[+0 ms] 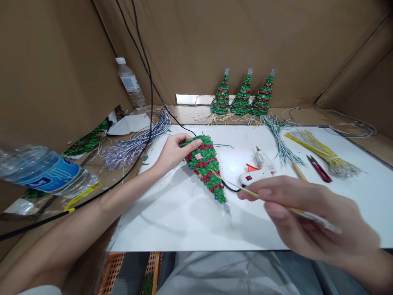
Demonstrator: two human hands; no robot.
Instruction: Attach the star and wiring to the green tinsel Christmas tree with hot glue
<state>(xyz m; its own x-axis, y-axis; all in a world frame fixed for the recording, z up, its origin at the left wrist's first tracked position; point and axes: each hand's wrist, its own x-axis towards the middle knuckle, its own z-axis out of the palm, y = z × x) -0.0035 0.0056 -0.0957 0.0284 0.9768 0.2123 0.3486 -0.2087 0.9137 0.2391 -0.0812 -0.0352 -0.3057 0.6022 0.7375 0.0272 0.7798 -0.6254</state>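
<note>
My left hand (178,150) is closed around the wide base of a small green Christmas tree (206,167) with red garlands and small ornaments. The tree lies tilted over the white board, its clear star tip pointing down and toward me. In my right hand (319,217), thumb and fingers pinch a thin yellow and white wire (258,196). The wire's thin end reaches left to the tree's side; whether it touches or enters the tree I cannot tell. A white glue gun (256,175) lies just beyond my right hand.
Three finished-looking trees (241,96) stand at the back by the cardboard wall. Wire bundles (325,153) and red snips (319,169) lie at the right. Clear-tipped wires (125,153), a large water bottle (52,172) and a smaller bottle (132,84) are at left. A black cable (152,94) hangs across.
</note>
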